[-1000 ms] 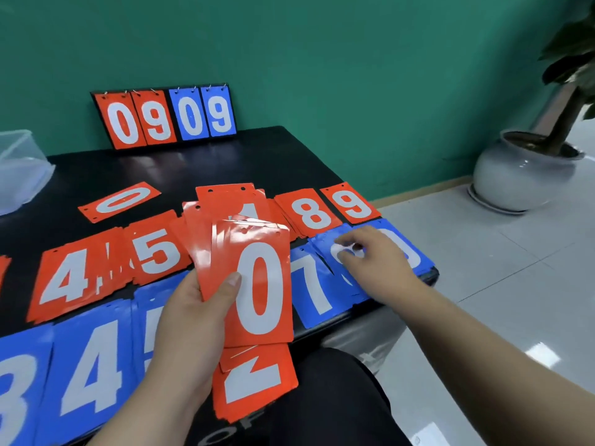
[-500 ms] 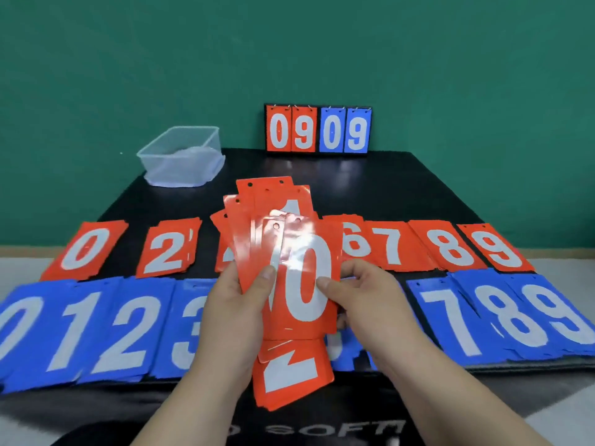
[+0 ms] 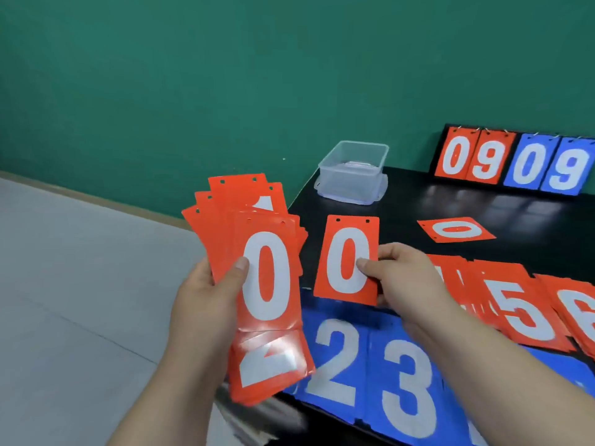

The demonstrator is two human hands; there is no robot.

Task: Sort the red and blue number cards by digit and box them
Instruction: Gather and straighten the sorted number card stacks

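Left hand (image 3: 206,304) is clamped round a thick fan of red cards (image 3: 267,275), thumb pressed flat on the front one, a big white 0, with the fingers tucked out of sight behind. At the top of that fan, above the thumb, a red 1 (image 3: 265,203) peeks out. Below the palm a red 2 (image 3: 267,362) juts from the bottom of the bundle.

Over to the right hand (image 3: 402,278): it pinches a single red 0 card (image 3: 346,259) by its right edge, thumb on the face, fingers behind. The card is upright, facing the camera, just right of the left hand's fan with a narrow gap between the two.

Beyond the right hand's knuckles another red 0 (image 3: 455,229) lies flat on the black bench (image 3: 483,201), turned sideways. Further out past it, a flip scoreboard (image 3: 515,162) reading 0 9 0 9 stands at the green wall (image 3: 225,75). Beyond the pinched card, near the bench's far left edge, sits the clear plastic box (image 3: 354,169); what it holds I cannot tell.

Right of the right hand, red piles run along the bench, a 5 pile (image 3: 518,310) then a 6 pile (image 3: 576,313), with more red partly hidden behind the wrist. Under the right forearm, along the near edge, the blue 2 (image 3: 335,358) and blue 3 (image 3: 409,387) lie face up. Left of the left hand there is only grey floor (image 3: 80,284).
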